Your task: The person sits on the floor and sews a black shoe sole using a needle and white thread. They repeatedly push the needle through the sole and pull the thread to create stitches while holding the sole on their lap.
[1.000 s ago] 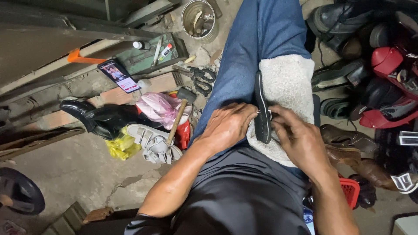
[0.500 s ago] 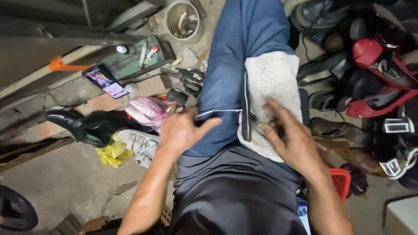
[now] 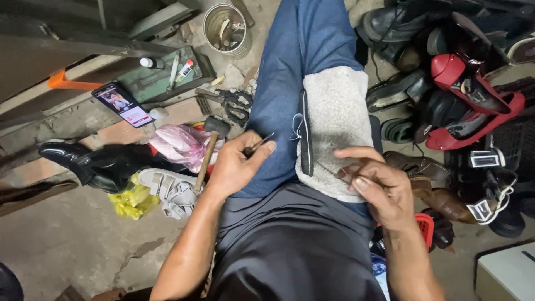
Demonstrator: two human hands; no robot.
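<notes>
Stitching a dark sole on the lap

The left hand is pinching a thin awl; the right hand is gripping thread beside the black sole, which is lying on a grey cloth over the thigh.

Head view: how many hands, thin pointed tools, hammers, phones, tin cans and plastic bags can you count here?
Hands: 2, left hand, right hand
Thin pointed tool: 1, pinched in the left hand
Hammer: 1
Phone: 1
Tin can: 1
Plastic bags: 2, pink bag, yellow bag
Total: 8
</notes>
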